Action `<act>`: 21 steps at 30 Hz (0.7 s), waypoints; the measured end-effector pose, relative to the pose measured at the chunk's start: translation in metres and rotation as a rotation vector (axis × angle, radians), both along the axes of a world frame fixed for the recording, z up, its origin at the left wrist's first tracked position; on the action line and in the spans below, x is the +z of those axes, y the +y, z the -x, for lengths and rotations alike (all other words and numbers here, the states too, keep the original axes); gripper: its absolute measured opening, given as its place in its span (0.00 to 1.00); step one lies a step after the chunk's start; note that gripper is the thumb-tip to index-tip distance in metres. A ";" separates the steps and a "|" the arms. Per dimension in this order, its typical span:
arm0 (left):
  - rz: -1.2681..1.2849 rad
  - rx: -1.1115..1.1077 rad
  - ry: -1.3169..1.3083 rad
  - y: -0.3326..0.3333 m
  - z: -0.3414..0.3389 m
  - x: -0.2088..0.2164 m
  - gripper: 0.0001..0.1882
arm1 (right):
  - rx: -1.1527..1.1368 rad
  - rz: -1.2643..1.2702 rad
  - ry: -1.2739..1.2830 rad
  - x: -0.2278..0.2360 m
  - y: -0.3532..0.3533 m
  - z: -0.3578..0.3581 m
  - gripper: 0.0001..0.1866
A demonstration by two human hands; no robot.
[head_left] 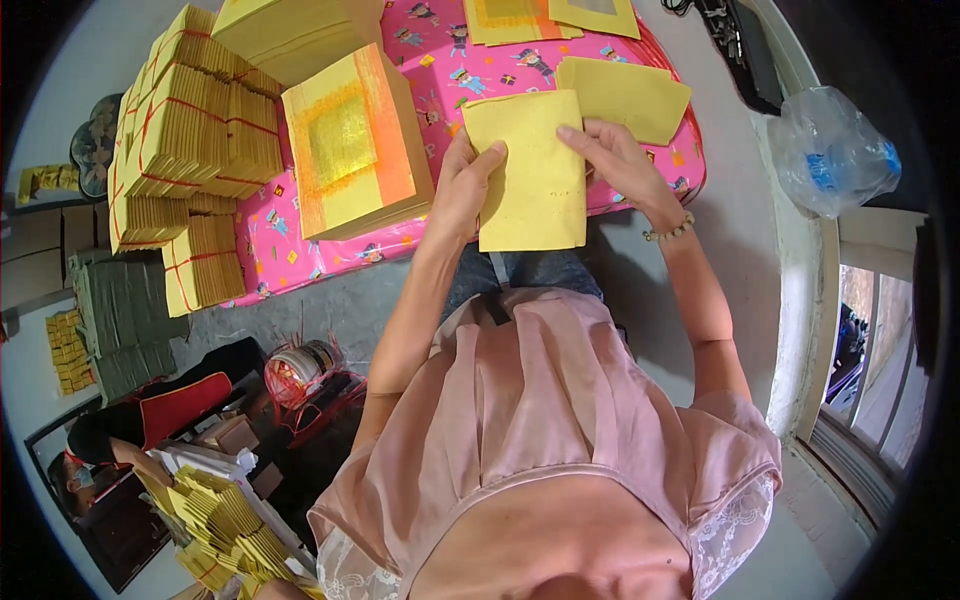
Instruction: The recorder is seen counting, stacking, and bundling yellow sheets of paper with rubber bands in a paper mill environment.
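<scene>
A yellow paper packet [532, 185], flat and rectangular, is held upright between my two hands above the table's near edge. My left hand [466, 182] grips its left side, thumb on the front face. My right hand [622, 165] pinches its upper right edge, thumb also in front; the other fingers are hidden behind. Whether it is one folded sheet or several, I cannot tell. Just behind it lie loose yellow paper sheets [640, 98]. Left of my hands stands a tall stack of joss paper [350, 145], with a gold square and orange border on top.
A pink patterned cloth [285, 235] covers the table. Yellow bundles tied with red string [185, 130] are piled at its left, more sheets [520, 18] at the far edge. A clear plastic bag [835, 150] is at the right. Another person [150, 420] handles yellow bundles at lower left.
</scene>
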State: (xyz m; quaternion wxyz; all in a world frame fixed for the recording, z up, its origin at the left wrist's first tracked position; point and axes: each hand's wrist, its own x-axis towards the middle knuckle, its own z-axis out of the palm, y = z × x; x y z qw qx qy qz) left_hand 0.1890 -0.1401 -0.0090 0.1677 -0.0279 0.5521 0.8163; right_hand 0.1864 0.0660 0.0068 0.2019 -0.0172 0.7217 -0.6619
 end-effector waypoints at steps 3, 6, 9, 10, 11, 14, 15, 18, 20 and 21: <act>0.011 -0.021 -0.014 0.002 0.003 -0.001 0.19 | -0.021 0.036 0.102 -0.018 0.001 -0.002 0.21; 0.019 -0.030 -0.013 0.003 0.008 -0.007 0.20 | -0.015 0.003 0.045 -0.028 0.005 0.004 0.22; 0.018 -0.027 -0.045 0.003 0.011 -0.010 0.20 | -0.010 -0.058 -0.096 -0.011 0.004 0.001 0.22; 0.010 -0.026 -0.064 0.003 0.011 -0.011 0.19 | -0.006 -0.057 -0.097 -0.015 0.004 -0.001 0.22; 0.008 -0.029 -0.063 0.003 0.012 -0.010 0.19 | 0.031 -0.040 -0.068 -0.021 0.005 -0.004 0.22; 0.021 -0.047 -0.042 0.004 0.012 -0.009 0.18 | 0.076 0.033 -0.051 -0.032 0.007 -0.006 0.21; 0.033 -0.041 -0.033 0.004 0.013 -0.010 0.18 | 0.086 0.092 -0.064 -0.034 0.008 -0.006 0.20; 0.046 -0.043 -0.030 0.006 0.014 -0.008 0.19 | 0.067 0.061 -0.012 -0.035 0.007 -0.007 0.21; 0.046 -0.049 -0.034 0.005 0.015 -0.008 0.19 | 0.096 0.015 -0.135 -0.029 0.009 -0.011 0.21; 0.057 -0.050 -0.028 0.004 0.015 -0.008 0.20 | 0.127 -0.031 -0.258 -0.026 0.010 -0.012 0.20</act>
